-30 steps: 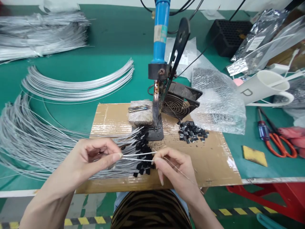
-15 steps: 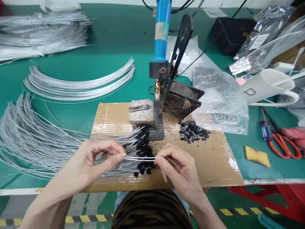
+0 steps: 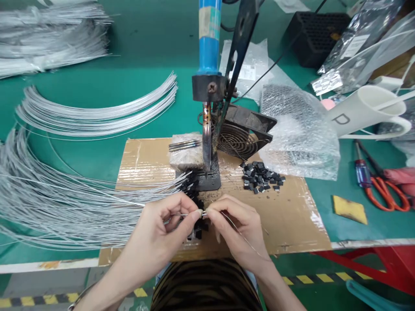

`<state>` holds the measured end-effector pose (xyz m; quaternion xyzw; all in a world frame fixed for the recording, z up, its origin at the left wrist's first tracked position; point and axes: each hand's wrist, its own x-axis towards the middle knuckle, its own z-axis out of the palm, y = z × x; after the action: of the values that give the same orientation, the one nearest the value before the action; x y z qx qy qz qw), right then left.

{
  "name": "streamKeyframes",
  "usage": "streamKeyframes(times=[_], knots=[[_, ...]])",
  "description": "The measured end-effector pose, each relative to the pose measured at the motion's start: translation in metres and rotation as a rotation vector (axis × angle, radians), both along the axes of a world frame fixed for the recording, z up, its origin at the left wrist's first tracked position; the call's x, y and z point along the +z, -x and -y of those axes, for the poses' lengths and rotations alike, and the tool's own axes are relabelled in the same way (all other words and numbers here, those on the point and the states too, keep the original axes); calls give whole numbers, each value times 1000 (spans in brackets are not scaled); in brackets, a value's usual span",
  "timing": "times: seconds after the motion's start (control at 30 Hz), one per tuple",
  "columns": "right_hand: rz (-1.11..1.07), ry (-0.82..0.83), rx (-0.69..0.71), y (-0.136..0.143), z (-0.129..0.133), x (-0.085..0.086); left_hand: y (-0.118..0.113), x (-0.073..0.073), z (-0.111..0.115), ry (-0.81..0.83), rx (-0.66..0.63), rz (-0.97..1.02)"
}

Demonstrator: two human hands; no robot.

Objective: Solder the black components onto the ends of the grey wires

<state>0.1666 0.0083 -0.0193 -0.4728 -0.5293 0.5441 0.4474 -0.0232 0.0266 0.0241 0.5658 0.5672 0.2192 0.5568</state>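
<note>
Fingertip to fingertip, my left hand (image 3: 170, 226) and my right hand (image 3: 238, 224) pinch two thin white wires (image 3: 204, 213), of which only a short stretch shows between them. A fine silvery strand (image 3: 243, 236) also runs through my right hand and trails toward the wrist. Under and behind my left hand lies a large bundle of grey wires (image 3: 81, 207), its ends fitted with black pieces (image 3: 194, 231). Just beyond my hands stands a blue-handled soldering iron (image 3: 209, 52), mounted tip down over a small dark plate (image 3: 212, 181).
Loose black parts (image 3: 261, 177) are heaped on the cardboard (image 3: 285, 224). Behind the iron are a small fan (image 3: 243, 134) and bubble wrap (image 3: 298, 129). Rightward lie a yellow sponge (image 3: 350, 209), orange-handled scissors (image 3: 385, 194) and a white mug (image 3: 366, 112). More wires (image 3: 97, 112) lie at left.
My left hand has slid right along the wires, closing most of the gap to my right hand. My right hand has barely moved. The whole view has shifted slightly.
</note>
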Motion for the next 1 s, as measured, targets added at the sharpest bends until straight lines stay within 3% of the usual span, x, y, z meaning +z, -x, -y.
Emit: streamKeyframes(times=[0.13, 0.37, 0.57, 0.87, 1.0], knots=[[-159, 164, -67, 0, -2, 2, 1, -3, -2, -11, 55, 15], [-274, 219, -55, 2, -1, 2, 0, -2, -2, -44, 57, -31], [-190, 212, -37, -3, -3, 7, -1, 1, 1, -82, 36, -110], [136, -1, 183, -26, -10, 16, 2, 4, -2, -151, -116, -112], [43, 61, -70, -37, -12, 11, 6, 5, 2, -156, -7, -145]])
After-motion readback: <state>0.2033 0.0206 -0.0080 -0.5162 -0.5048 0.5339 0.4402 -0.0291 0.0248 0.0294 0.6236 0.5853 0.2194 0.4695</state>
